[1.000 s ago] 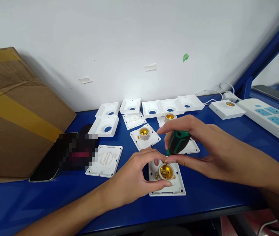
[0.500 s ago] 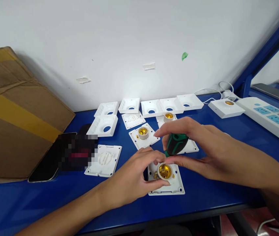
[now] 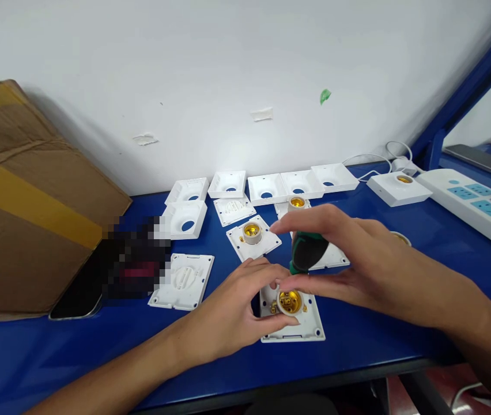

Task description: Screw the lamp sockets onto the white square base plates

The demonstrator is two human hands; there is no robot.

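Note:
A round lamp socket [image 3: 290, 302] with a brass inside sits on a white square base plate [image 3: 310, 331] near the table's front. My left hand [image 3: 254, 305] is curled around the socket, thumb at its near side and fingers at its far side. Above it, my right hand [image 3: 349, 253] grips a screwdriver [image 3: 308, 252] by its black and green handle. The handle leans a little, and its lower end is close to my left fingertips. My hands hide the screwdriver's shaft and tip. Behind them stands another socket [image 3: 252, 231] on its own base plate [image 3: 239, 245].
Several white square covers [image 3: 267, 187] with round holes line the wall. A bare base plate [image 3: 193, 288] lies left, near a cardboard box [image 3: 33, 219] and a dark phone [image 3: 76, 300]. A power strip [image 3: 487, 213] and an assembled lamp holder [image 3: 396, 193] are at right.
My right hand and the screwdriver handle have shifted slightly, the thumb moving a little left. The left hand stays around the socket.

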